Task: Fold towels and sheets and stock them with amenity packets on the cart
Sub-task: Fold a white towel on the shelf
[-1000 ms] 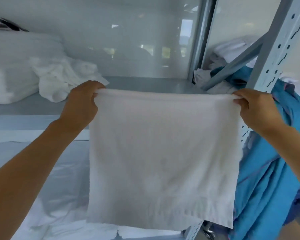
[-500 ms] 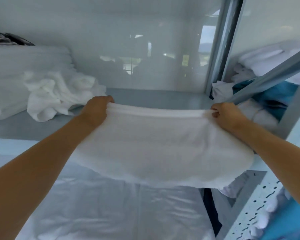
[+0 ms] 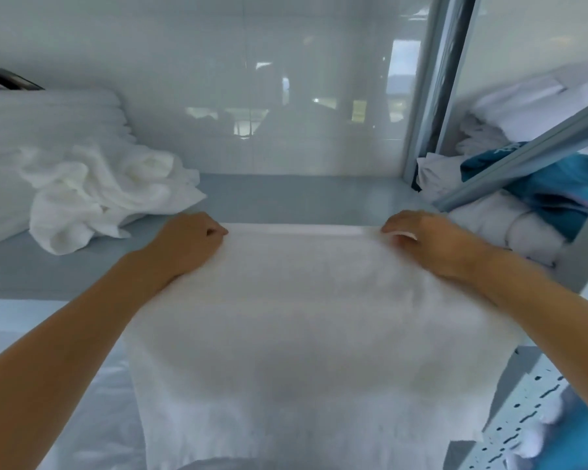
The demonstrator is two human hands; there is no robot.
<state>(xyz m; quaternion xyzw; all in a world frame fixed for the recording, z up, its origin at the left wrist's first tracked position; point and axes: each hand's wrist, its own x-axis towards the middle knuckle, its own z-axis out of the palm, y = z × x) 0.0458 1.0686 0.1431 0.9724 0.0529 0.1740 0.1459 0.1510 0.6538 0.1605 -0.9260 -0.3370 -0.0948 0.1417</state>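
A white towel (image 3: pixel 306 317) lies spread across the grey shelf (image 3: pixel 286 195), its far edge running straight from one hand to the other and its near part draping down over the front lip of the shelf toward the bottom of the view. The left hand (image 3: pixel 187 242) sits at the towel's far left corner with its fingers curled in, gripping the cloth there. The right hand (image 3: pixel 425 242) is at the far right corner, fingers bent over the edge and pinching it against the thumb. Both bare forearms reach in from the lower corners, resting over the towel's sides.

To the left on the same shelf, a crumpled white cloth (image 3: pixel 102 195) lies in a loose heap, well apart from the spread towel's corner. Behind it, against the back, stands a tall stack of folded white towels (image 3: pixel 45 137), the crumpled heap touching its front. A glossy white wall panel (image 3: pixel 252 79) rises behind the shelf, showing faint reflections.

On the right, a grey metal upright (image 3: pixel 425 96) and a slanted grey brace (image 3: pixel 523 164) frame another bay, where white linens (image 3: pixel 510 232) and a blue cloth (image 3: pixel 557 191) are piled together, just beside the right hand. Below the shelf on the left, pale sheeting (image 3: pixel 92 401) lies wrinkled.
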